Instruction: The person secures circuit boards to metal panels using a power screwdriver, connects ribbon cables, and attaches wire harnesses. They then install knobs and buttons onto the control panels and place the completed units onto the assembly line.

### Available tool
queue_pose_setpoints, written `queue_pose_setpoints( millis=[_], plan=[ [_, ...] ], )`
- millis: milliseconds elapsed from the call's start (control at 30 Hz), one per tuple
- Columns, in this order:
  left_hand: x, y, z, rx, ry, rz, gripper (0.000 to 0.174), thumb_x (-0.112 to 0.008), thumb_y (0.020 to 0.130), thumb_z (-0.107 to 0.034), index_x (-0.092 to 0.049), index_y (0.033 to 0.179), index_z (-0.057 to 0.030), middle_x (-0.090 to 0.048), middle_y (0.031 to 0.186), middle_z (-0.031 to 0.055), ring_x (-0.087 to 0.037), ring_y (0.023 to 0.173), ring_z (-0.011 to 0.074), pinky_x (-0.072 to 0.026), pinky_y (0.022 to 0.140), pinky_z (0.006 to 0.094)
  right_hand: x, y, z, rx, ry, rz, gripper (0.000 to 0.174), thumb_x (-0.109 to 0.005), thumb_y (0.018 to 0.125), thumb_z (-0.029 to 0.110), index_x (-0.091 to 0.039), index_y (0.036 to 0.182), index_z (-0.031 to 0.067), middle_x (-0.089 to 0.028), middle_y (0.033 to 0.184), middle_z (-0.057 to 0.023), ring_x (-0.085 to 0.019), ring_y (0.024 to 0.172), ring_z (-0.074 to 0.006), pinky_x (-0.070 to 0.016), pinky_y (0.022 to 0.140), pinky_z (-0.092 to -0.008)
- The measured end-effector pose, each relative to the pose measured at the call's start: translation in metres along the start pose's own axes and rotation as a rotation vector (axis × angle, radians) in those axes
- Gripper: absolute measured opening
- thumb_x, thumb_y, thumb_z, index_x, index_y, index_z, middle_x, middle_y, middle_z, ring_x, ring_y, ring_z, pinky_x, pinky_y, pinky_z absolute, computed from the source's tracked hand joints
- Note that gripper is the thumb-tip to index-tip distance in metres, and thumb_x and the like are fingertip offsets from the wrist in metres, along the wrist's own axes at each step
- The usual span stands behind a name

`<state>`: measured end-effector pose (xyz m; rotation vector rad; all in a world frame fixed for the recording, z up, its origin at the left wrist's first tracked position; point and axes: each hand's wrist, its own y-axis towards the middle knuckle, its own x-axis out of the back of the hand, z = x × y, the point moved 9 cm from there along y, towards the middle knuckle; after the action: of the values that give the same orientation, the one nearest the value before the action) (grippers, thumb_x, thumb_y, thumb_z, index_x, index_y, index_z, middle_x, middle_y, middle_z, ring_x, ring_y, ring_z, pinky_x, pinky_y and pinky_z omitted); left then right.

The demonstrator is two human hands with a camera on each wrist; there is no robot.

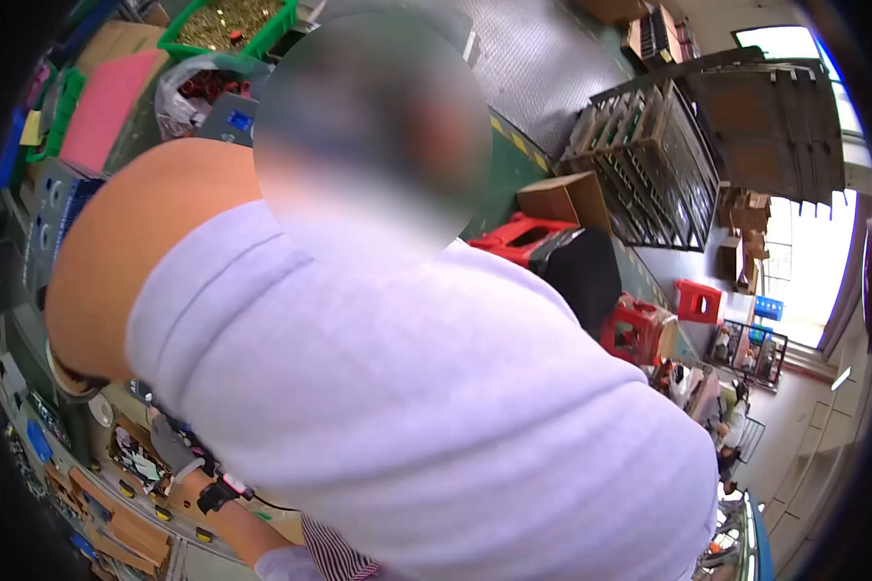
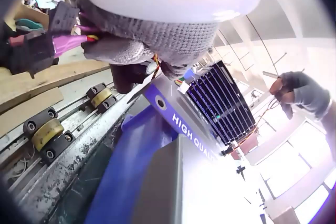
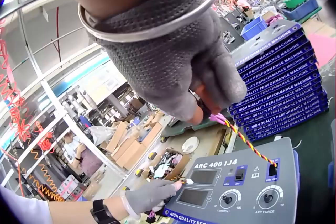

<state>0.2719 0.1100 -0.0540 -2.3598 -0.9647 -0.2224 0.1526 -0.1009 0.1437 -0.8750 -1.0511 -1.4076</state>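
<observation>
A grey welder front panel [image 3: 231, 182] marked "ARC 400 IJ4" lies at the lower right of the right wrist view. Above it my gloved right hand [image 3: 163, 66] pinches the pink-sleeved end of a twisted red, yellow and black wire [image 3: 244, 140], which runs out of the panel's switch opening. At the panel's left edge, my gloved left hand [image 3: 149, 195] grips a wire bundle. Pink sleeving [image 2: 68, 44] sticks out of that hand on one side in the left wrist view; a white connector [image 2: 184, 86] shows on the other. In the head view my right hand is hidden behind the arm.
A tall stack of similar panels [image 3: 283, 82] stands behind the panel. Rollers [image 2: 47, 134] line the bench edge, with an open box of small parts [image 3: 170, 163] beyond. Red stools [image 1: 639, 329] and a rack [image 1: 649, 165] stand on the floor.
</observation>
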Motion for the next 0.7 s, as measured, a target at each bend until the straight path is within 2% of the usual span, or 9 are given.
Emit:
queue_pose_setpoints(
  millis=[233, 400, 433, 500, 533, 567, 600, 633, 700],
  plan=[
    [-0.012, 0.001, -0.011, 0.021, 0.079, 0.016, 0.042, -0.047, 0.09, -0.035, -0.054, 0.104, 0.0033, -0.056, 0.09, 0.0141, -0.055, 0.076, 0.0206, -0.0449, 0.065, 0.0316, -0.007, -0.007, -0.011, 0.019, 0.014, 0.015, 0.023, -0.062, 0.073, 0.022, -0.068, 0.093, 0.0105, -0.066, 0.091, -0.0081, -0.063, 0.086, -0.0246, -0.0483, 0.073, -0.0422],
    [-0.013, -0.012, -0.02, -0.003, -0.08, -0.055, 0.055, -0.048, 0.089, -0.04, -0.048, 0.117, 0.0066, -0.055, 0.11, 0.0199, -0.056, 0.094, 0.0268, -0.0451, 0.08, 0.035, -0.014, -0.008, -0.022, -0.039, -0.05, 0.092, 0.021, -0.06, 0.075, 0.021, -0.069, 0.092, 0.0105, -0.066, 0.095, -0.0077, -0.063, 0.089, -0.0235, -0.0484, 0.074, -0.04],
    [-0.004, -0.029, -0.044, -0.069, 0.253, -0.272, 0.055, -0.052, 0.087, -0.04, -0.049, 0.116, 0.0064, -0.055, 0.109, 0.0187, -0.055, 0.093, 0.0244, -0.0432, 0.081, 0.0328, -0.011, -0.018, -0.029, -0.08, -0.052, 0.115, 0.021, -0.06, 0.076, 0.021, -0.069, 0.092, 0.0105, -0.066, 0.096, -0.0076, -0.063, 0.089, -0.0233, -0.0485, 0.075, -0.0396],
    [0.004, -0.03, -0.049, -0.314, 0.243, -0.285, 0.046, -0.058, 0.084, -0.037, -0.058, 0.104, 0.0049, -0.061, 0.091, 0.0116, -0.056, 0.08, 0.0189, -0.0429, 0.072, 0.0296, 0.017, -0.054, -0.031, -0.24, 0.071, 0.323, 0.023, -0.058, 0.077, 0.019, -0.067, 0.096, 0.0114, -0.065, 0.096, -0.0105, -0.061, 0.093, -0.0255, -0.0479, 0.077, -0.0397],
    [0.008, -0.023, -0.036, -0.331, 0.131, -0.255, 0.044, -0.059, 0.083, -0.035, -0.058, 0.104, 0.0035, -0.061, 0.084, 0.0072, -0.055, 0.076, 0.0151, -0.0426, 0.069, 0.0277, -0.001, -0.055, -0.049, -0.305, 0.184, 0.29, 0.025, -0.057, 0.077, 0.021, -0.064, 0.099, 0.012, -0.065, 0.09, -0.0102, -0.062, 0.089, -0.0264, -0.0479, 0.077, -0.0384],
    [-0.003, -0.038, -0.061, -0.432, 0.117, -0.235, 0.041, -0.06, 0.083, -0.033, -0.059, 0.103, 0.0024, -0.061, 0.081, 0.0055, -0.054, 0.072, 0.013, -0.0425, 0.066, 0.0264, 0.007, -0.069, -0.054, -0.349, 0.24, 0.133, 0.026, -0.057, 0.077, 0.022, -0.061, 0.1, 0.0104, -0.065, 0.086, -0.0112, -0.062, 0.085, -0.0284, -0.0475, 0.076, -0.0388],
    [-0.001, -0.045, -0.067, -0.387, 0.275, -0.315, 0.04, -0.061, 0.083, -0.033, -0.059, 0.101, 0.0018, -0.061, 0.079, 0.0049, -0.054, 0.07, 0.013, -0.0423, 0.063, 0.0262, 0.006, -0.08, -0.059, -0.382, 0.337, 0.032, 0.025, -0.058, 0.076, 0.023, -0.06, 0.097, 0.0093, -0.064, 0.086, -0.0122, -0.061, 0.085, -0.0301, -0.0475, 0.075, -0.0387],
    [-0.007, -0.048, -0.071, -0.371, 0.142, -0.257, 0.039, -0.061, 0.083, -0.034, -0.059, 0.099, 0.0022, -0.062, 0.077, 0.0055, -0.054, 0.068, 0.0133, -0.0423, 0.062, 0.0274, 0.0, -0.087, -0.06, -0.4, 0.365, -0.017, 0.025, -0.059, 0.077, 0.022, -0.059, 0.098, 0.0086, -0.064, 0.085, -0.0126, -0.061, 0.084, -0.0312, -0.0474, 0.074, -0.0391],
    [-0.004, -0.05, -0.071, -0.45, 0.296, -0.349, 0.037, -0.061, 0.082, -0.034, -0.06, 0.095, 0.0006, -0.061, 0.071, 0.0093, -0.056, 0.063, 0.0178, -0.0422, 0.058, 0.0323, -0.009, -0.092, -0.055, -0.439, 0.377, -0.013, 0.023, -0.056, 0.076, 0.018, -0.06, 0.097, 0.009, -0.063, 0.091, -0.014, -0.059, 0.09, -0.0326, -0.046, 0.08, -0.0413]
  ],
)
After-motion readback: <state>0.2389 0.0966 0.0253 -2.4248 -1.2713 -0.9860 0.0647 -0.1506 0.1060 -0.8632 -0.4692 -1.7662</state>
